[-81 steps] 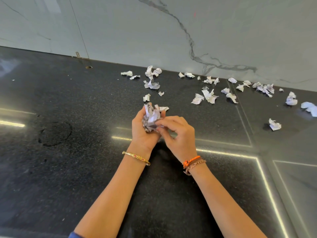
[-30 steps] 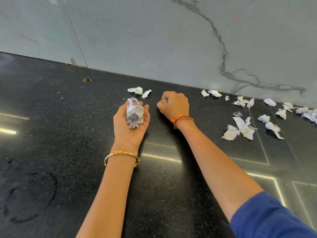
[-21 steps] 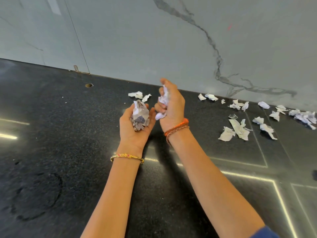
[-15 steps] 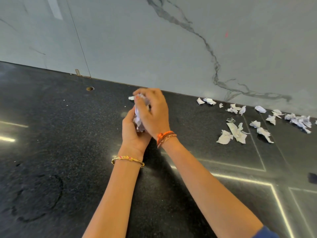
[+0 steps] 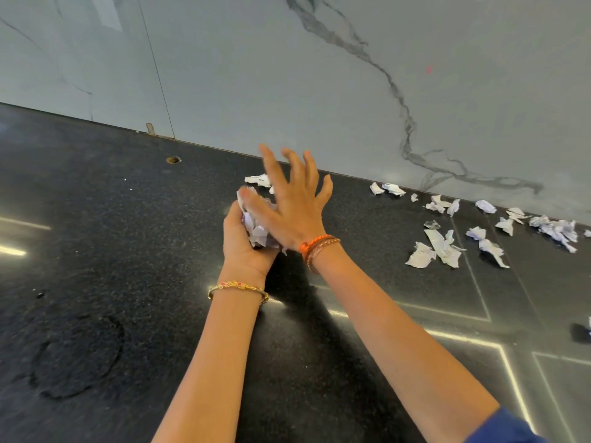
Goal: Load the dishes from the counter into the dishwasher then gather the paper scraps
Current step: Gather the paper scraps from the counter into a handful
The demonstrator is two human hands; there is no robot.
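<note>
right hand (image 5: 292, 207) — just emptied, fingers now spread over wad (image 5: 256, 230) | left hand (image 5: 243, 241) cups wad | scraps (image 5: 443, 247) (many) right of grip — gathering unfinished

A crumpled white paper wad (image 5: 256, 228) sits cupped in the left hand (image 5: 243, 241); loose scraps (image 5: 444, 244) lie scattered at right.

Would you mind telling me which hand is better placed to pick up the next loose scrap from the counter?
The right hand: its fingers are spread and hold nothing, while the left hand grips the paper wad. Most loose scraps lie on its side.
</note>
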